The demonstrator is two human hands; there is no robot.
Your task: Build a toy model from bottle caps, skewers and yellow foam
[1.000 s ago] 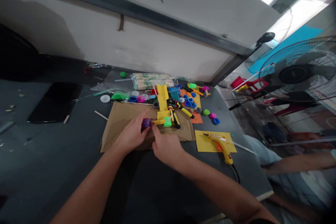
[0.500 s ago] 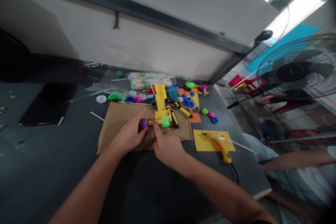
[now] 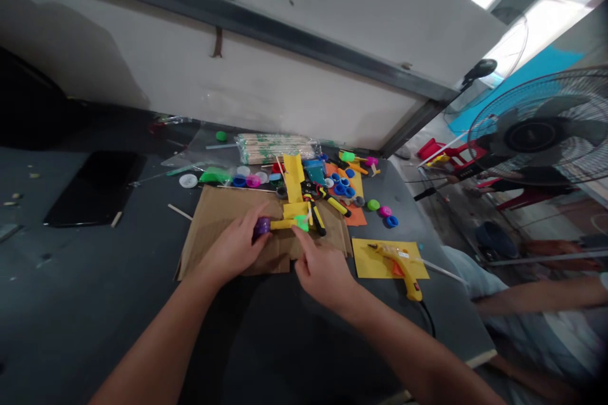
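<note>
My left hand [image 3: 234, 245] rests on a brown cardboard sheet [image 3: 213, 228] and pinches a purple bottle cap [image 3: 261, 226]. The cap sits on one end of a yellow stick axle [image 3: 281, 224]; a green cap [image 3: 301, 223] is on the other end. My right hand [image 3: 322, 267] is just right of it, its index fingertip touching the green cap. A folded yellow card piece [image 3: 294, 183] stands behind the axle.
A yellow glue gun [image 3: 398, 259] lies on yellow paper to the right. Pliers [image 3: 316, 215], several coloured caps [image 3: 342, 186] and a bag of wooden sticks [image 3: 273, 145] lie behind. A black phone [image 3: 95, 186] is at left. Another person's arm [image 3: 536, 294] and a fan [image 3: 546, 130] are at right.
My right hand has slid to the right along the axle, from beside the purple cap to the green cap. My left hand keeps its hold on the purple cap.
</note>
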